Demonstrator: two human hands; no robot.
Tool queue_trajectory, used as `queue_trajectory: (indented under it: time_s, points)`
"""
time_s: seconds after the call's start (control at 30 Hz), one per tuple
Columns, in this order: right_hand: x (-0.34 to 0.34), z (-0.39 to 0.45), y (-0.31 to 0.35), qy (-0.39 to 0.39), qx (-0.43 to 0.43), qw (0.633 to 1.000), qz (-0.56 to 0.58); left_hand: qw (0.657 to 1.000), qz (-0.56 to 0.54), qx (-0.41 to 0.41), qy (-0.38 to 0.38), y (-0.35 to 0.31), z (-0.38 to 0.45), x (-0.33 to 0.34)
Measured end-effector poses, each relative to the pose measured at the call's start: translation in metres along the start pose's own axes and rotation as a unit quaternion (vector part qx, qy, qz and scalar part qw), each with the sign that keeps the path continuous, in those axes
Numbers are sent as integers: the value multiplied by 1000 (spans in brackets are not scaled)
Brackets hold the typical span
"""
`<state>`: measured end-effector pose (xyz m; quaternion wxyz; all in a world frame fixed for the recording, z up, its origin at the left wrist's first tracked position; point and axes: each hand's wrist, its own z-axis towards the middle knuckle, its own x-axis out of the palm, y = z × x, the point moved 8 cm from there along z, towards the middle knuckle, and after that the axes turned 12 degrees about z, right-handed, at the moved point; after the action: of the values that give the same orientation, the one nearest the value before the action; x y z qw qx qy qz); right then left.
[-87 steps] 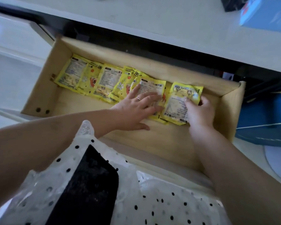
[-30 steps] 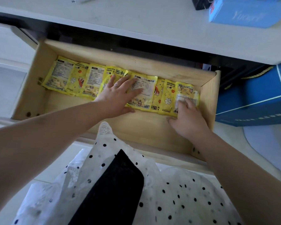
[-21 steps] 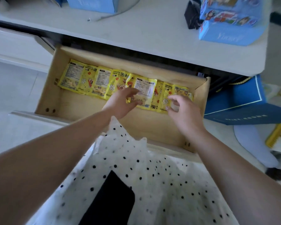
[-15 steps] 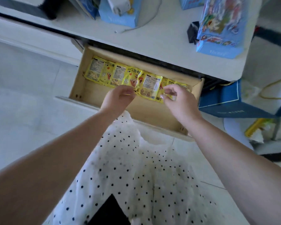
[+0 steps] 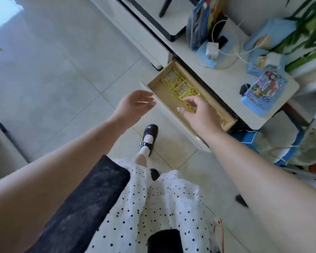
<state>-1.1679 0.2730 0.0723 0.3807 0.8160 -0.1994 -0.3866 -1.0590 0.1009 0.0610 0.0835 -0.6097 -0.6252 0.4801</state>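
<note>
1. Whereas both hands lay flat on the packets [image 5: 179,84] a second ago, neither touches them now. The view has pulled far up and back, so the drawer [image 5: 162,92] looks small and slanted.
2. The left hand [image 5: 135,105] has come off the row and hangs over the floor, just beside the drawer's left front corner. Its fingers are straight and relaxed, and it holds nothing.
3. The right hand [image 5: 199,115] hovers over the drawer's right half with its fingers loosely bent and thumb out. Nothing shows in its grasp.
4. The packets lie where they were, in an overlapping row along the back wall of the open drawer. Those at the right end are hidden behind the right hand.
5. The drawer is still pulled out from under the desk [image 5: 224,81]. A blue box [image 5: 263,92] stands near the desk's right edge.
6. A black shoe [image 5: 150,132] has come into view on the tiles below the drawer front.
</note>
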Motion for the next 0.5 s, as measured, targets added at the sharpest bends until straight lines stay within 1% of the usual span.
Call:
queue_trajectory:
  time_s: [0.1,0.23,0.33,0.5]
  points:
    - [32,-28,47,60,-45,997,-8,998,-42,-27,-49,30,-56,-49]
    - [91,-65,105,145,-101,984,-33,983,-114,-72,-123,85,-128,-108]
    - [144,-99,143,212,-136,966,-65,964,-163,-99,-186,126,-182,-148]
    - [240,-170,198,299,-203,924,-124,919,-224,-146,-290,205,-278,-200]
